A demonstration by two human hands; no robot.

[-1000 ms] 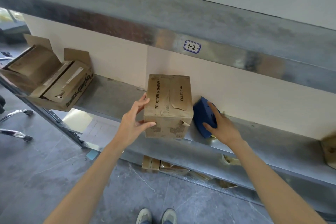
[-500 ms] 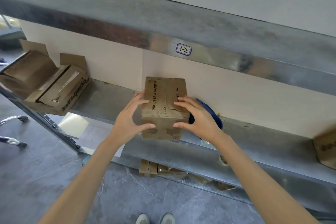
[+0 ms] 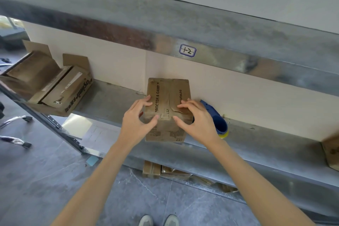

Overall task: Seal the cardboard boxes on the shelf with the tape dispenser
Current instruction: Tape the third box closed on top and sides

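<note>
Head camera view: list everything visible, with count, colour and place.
shelf: one, grey metal, across the view.
closed box: one, brown, mid-shelf, between the hands.
tape dispenser: one, blue, on the shelf right of the closed box.
open boxes: two, brown, shelf's left end.
cut-off box: one, brown, shelf's right end.
label: one, white, blue outline, upper shelf's edge.
flat cardboard: brown, below the shelf, count unclear.
shoes: two, grey, bottom edge.
left hand: grips the closed box's left side.
right hand: holds its right side, fingers on top.

Left hand (image 3: 135,124), right hand (image 3: 197,123) seemingly around box (image 3: 169,91)
</note>
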